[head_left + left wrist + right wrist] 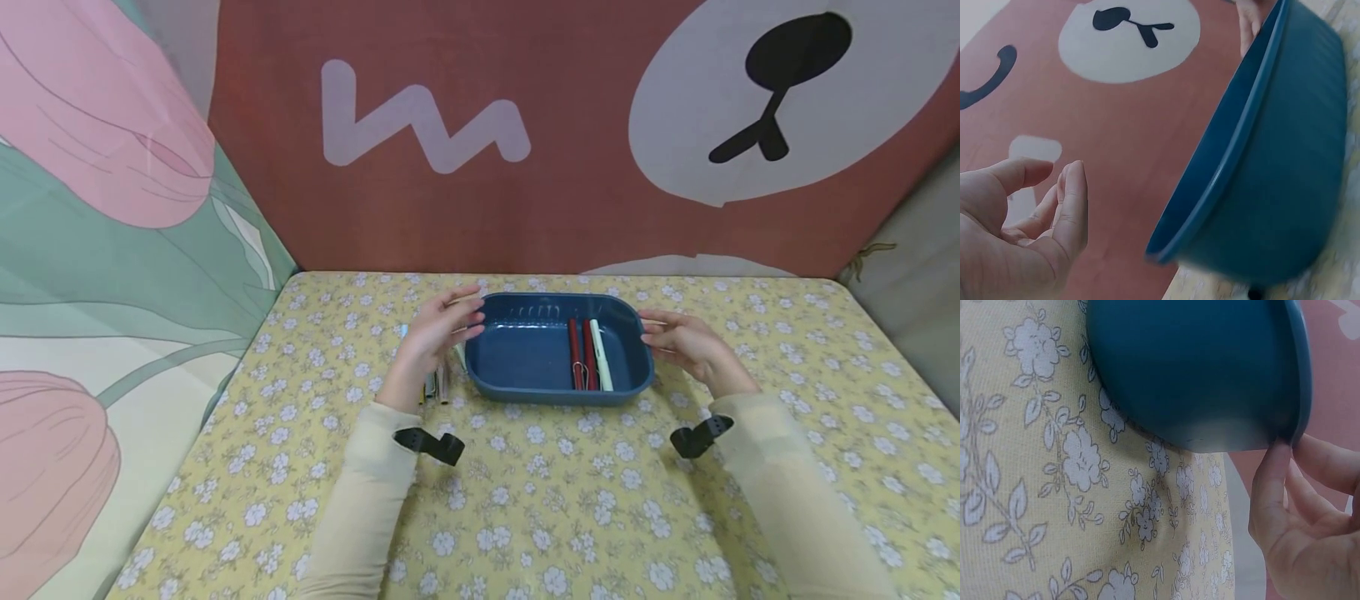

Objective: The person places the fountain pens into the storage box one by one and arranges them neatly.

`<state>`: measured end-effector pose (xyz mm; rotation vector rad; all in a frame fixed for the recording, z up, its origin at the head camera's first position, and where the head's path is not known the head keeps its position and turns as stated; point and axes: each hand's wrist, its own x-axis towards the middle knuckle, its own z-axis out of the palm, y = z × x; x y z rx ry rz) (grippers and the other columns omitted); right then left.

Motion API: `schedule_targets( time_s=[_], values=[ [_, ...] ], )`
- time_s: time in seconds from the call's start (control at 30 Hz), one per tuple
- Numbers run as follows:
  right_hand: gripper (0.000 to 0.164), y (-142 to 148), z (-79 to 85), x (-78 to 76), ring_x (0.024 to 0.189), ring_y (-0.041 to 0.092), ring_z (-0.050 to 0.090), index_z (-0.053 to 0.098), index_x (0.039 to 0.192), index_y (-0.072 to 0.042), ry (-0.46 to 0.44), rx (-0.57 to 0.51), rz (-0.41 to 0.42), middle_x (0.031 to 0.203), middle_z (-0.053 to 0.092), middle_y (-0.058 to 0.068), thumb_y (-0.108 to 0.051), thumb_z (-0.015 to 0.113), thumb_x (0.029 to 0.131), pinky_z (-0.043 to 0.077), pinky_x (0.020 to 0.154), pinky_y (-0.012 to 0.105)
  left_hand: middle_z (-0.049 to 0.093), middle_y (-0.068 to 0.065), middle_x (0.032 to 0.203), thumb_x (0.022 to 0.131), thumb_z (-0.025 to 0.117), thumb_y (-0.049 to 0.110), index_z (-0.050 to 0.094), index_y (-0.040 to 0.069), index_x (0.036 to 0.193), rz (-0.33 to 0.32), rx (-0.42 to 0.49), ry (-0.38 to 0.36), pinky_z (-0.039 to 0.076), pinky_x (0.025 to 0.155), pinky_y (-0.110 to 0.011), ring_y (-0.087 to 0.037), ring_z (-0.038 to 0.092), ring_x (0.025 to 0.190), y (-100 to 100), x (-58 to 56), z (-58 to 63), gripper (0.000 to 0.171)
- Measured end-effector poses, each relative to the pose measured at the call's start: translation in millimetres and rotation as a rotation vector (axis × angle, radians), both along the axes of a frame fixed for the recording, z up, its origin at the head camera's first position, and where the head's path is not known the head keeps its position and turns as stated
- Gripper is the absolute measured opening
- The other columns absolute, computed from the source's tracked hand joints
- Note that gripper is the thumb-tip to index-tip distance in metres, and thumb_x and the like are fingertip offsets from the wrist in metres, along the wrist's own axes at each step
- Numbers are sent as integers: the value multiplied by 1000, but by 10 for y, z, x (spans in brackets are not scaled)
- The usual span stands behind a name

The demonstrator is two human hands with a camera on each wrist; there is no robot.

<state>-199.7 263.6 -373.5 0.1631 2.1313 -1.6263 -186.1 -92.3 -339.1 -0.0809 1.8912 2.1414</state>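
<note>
A blue oblong plastic tray [517,358] sits on the flowered cloth, holding two dark red pens [588,354] and a pale green pen [601,357] side by side toward its right. At the tray's left end is my left hand [444,327]; in the left wrist view its thumb and fingers are loosely bent, apart from the tray wall [1272,175] with nothing between them. My right hand [686,342] pinches the rim at the right end, thumb and fingertips [1275,465] meeting at the edge in the right wrist view. Several more pens [442,387] lie partly hidden beneath the left hand.
The yellow flowered tablecloth [540,517] spreads around the tray. Behind the table stands a reddish-brown printed backdrop [480,217], with a tulip-patterned one [165,275] at the left. Both wrists wear black straps [427,443].
</note>
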Motion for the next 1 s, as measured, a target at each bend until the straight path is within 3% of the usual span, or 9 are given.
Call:
schedule_targets(
  time_s=[0.23, 0.53, 0.77, 1.0],
  values=[
    [63, -9, 4, -2, 87, -11, 58, 20, 153, -8, 1, -3, -11, 103, 52, -18, -11, 51, 98, 52, 80, 9, 46, -16, 139, 99, 52, 14, 44, 9, 141, 35, -21, -27, 57, 79, -14, -9, 60, 93, -243, -3, -31, 44],
    [62, -7, 3, 1, 86, -11, 58, 20, 153, -8, 0, -10, -10, 96, 55, -22, -10, 50, 98, 53, 80, 9, 42, -16, 144, 99, 51, 17, 41, 10, 144, 99, -110, -92, 57, 83, -15, -4, 60, 90, -549, 22, -127, 46],
    [62, -1, -5, 2, 88, -11, 58, 21, 153, -9, 6, -13, -9, 97, 55, -23, -10, 50, 99, 53, 81, 9, 42, -14, 144, 99, 51, 16, 39, 8, 145, 113, -171, -98, 56, 86, -14, -22, 55, 118, -703, 54, -213, 48],
    [62, 1, -12, 0, 87, -11, 58, 21, 153, -8, 13, -9, -12, 97, 55, -23, -9, 50, 99, 53, 80, 10, 41, -15, 144, 100, 49, 16, 37, 9, 147, 106, -236, -115, 55, 92, -19, -27, 51, 125, -813, 79, -290, 49]
  ],
)
